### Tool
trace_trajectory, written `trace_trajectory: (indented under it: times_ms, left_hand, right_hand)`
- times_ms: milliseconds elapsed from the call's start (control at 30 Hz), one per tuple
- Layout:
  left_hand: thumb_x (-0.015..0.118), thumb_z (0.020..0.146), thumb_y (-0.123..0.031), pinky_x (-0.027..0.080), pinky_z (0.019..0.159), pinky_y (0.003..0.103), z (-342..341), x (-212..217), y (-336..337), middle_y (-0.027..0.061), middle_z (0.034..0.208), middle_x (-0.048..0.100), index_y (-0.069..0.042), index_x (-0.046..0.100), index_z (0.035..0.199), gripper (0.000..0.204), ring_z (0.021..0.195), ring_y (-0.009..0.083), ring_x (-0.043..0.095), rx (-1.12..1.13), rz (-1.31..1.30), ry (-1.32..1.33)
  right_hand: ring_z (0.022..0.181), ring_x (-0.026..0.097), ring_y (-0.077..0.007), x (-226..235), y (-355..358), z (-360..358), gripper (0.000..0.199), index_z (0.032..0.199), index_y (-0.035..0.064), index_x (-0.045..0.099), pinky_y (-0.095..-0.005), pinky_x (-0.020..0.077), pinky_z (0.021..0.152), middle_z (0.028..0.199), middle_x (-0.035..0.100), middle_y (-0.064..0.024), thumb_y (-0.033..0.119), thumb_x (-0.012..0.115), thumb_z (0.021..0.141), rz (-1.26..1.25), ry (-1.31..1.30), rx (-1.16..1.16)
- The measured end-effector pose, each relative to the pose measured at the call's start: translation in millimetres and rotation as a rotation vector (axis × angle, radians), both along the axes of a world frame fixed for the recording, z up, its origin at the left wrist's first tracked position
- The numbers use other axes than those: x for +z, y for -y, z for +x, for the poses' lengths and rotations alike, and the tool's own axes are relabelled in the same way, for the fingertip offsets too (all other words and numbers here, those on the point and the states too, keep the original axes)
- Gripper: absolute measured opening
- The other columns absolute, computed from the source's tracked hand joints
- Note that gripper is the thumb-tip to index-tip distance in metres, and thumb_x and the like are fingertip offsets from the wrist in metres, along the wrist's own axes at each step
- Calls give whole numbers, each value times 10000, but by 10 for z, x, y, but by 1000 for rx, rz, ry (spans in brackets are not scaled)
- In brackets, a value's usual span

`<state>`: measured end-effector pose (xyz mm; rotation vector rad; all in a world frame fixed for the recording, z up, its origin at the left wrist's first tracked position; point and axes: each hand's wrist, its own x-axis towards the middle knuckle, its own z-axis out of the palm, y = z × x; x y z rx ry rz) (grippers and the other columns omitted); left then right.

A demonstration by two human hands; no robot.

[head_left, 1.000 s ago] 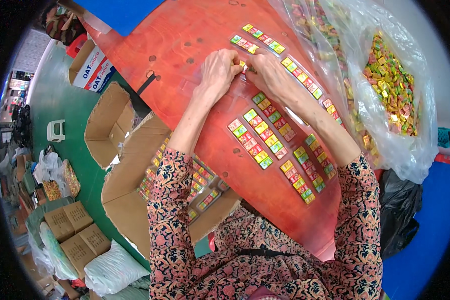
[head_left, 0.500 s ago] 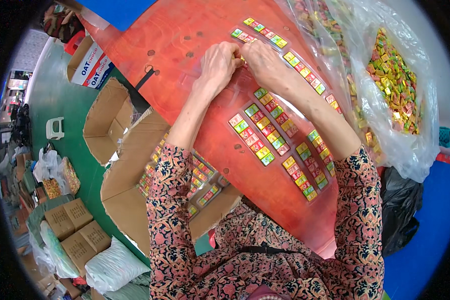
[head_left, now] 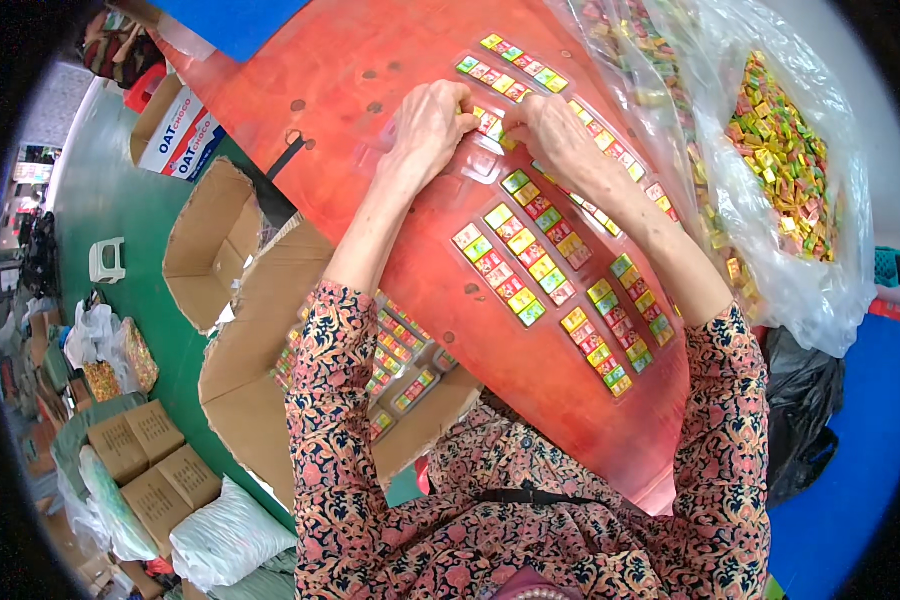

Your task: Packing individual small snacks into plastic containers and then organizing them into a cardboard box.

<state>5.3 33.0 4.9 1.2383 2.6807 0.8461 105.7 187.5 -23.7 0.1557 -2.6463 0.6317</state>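
my l hand & r hand apart by wrapped pcs, can't tell grip; prob slotting, next needs light press

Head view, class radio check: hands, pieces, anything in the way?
Left hand and right hand either side of coloured pieces. Clear plastic just below. Right forearm partly hides another row. Fingertip contact unclear.

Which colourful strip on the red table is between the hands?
The partly covered strip just below the two topmost strips: only it has the left hand on one side and the right hand on the other.
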Motion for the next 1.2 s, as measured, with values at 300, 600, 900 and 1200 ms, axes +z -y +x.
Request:
trace_trajectory:
  times_ms: [300, 600, 900, 1200]
  left_hand:
    - [610, 853, -270, 457, 452, 202, -301, 44, 352, 58, 701, 595, 19, 610, 885, 291, 617, 160, 598, 208, 875, 1385]
    - [373, 954, -338, 505, 844, 411, -305, 4, 565, 308, 1149, 488, 142, 448, 1121, 514, 1028, 400, 536, 133, 1104, 1667]
    - [399, 949, -284, 470, 899, 464, -304, 10, 709, 315, 1176, 465, 156, 436, 1121, 473, 1088, 450, 485, 187, 1166, 1632]
    - [507, 898, -130, 506, 852, 432, -360, -51, 750, 295, 1112, 520, 138, 495, 1061, 313, 1032, 397, 542, 277, 1178, 1622]
  right_hand:
    - [562, 530, -127, 294, -217, 70, 233, 926, 32, 595, -282, 398, 456, 750, 594, -39, 256, 576, 865, -1207, 625, -174]
    - [856, 593, -181, 375, -90, 3, 269, 1128, -74, 481, -275, 504, 773, 989, 556, -126, 14, 489, 874, -1625, 618, -62]
    - [983, 587, -220, 434, 35, -89, 323, 1122, -93, 480, -312, 507, 876, 1090, 550, -155, -8, 579, 827, -1488, 522, -125]
    - [730, 635, -169, 385, 121, -369, 247, 979, -55, 593, -254, 530, 656, 833, 638, -115, 71, 666, 779, -1172, 351, -157]
